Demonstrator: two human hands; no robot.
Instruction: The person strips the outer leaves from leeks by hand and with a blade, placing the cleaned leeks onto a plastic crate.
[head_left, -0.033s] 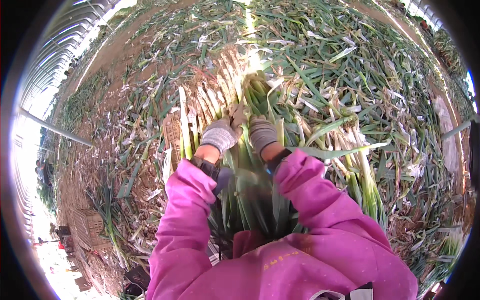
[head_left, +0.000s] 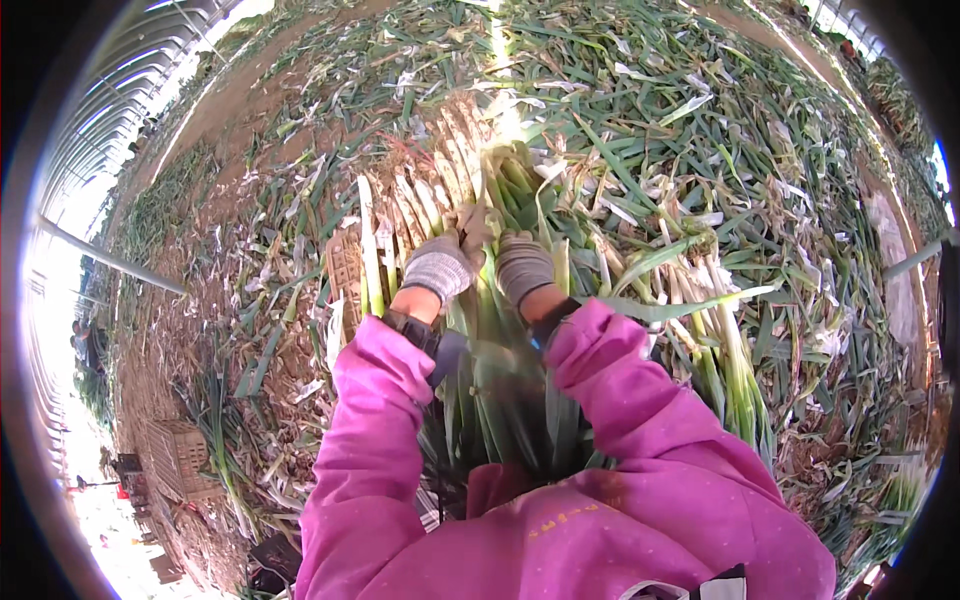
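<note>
Both my hands wear grey knit gloves and are side by side over a pile of leeks (head_left: 462, 150). My left hand (head_left: 440, 265) is closed at the pale stalks, its brown-coated fingers pointing toward the right hand. Just beside it, my right hand (head_left: 524, 266) closes round a leek, with most of its fingers hidden beneath. White root ends fan out beyond the hands. Long green leaves (head_left: 500, 400) run back toward my body between the forearms. One separate leek (head_left: 369, 245) lies left of my left hand.
More leeks (head_left: 728, 350) lie in a bunch to the right. Loose leaves and peelings (head_left: 700, 130) cover the ground. A tan plastic crate (head_left: 344, 262) shows under the pile's left side, and another crate (head_left: 178, 455) stands at the lower left. Metal tunnel ribs (head_left: 110, 110) rise at the left.
</note>
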